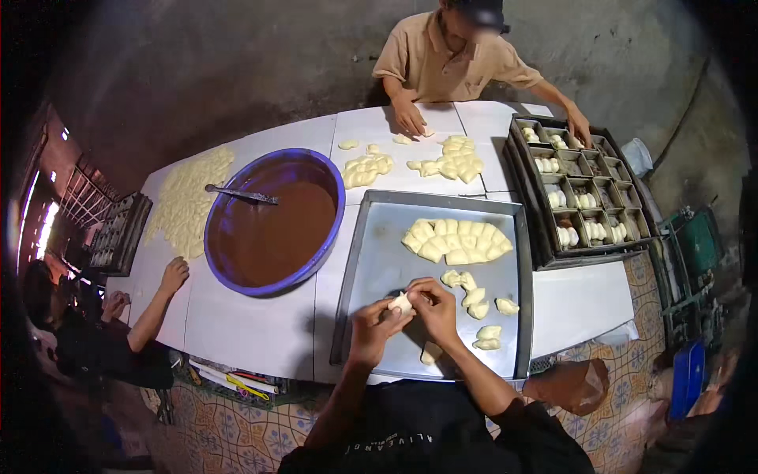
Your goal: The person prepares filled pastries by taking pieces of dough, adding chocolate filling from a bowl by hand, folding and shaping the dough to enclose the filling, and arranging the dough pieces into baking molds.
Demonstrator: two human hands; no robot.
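Over the near half of a metal tray (379,237), my left hand (371,332) is closed around a small pale piece of dough (401,303). The fingers of my right hand (434,312) pinch at the same piece from the right, partly hiding it. On the tray beyond my hands lies a large clump of cut dough pieces (458,241). Just right of my right hand is a short row of dough lumps (470,296), with a few loose ones (488,338) nearer me. A flatter tan piece (431,353) rests by the tray's near edge, below my hands.
Left of the tray stands a blue basin (335,229) of brown filling, a metal utensil (241,194) across its rim. Dough pieces (185,201) spread at far left. Across the table, a person handles dough and a divided mould (588,189). Another person's hand (175,275) rests left.
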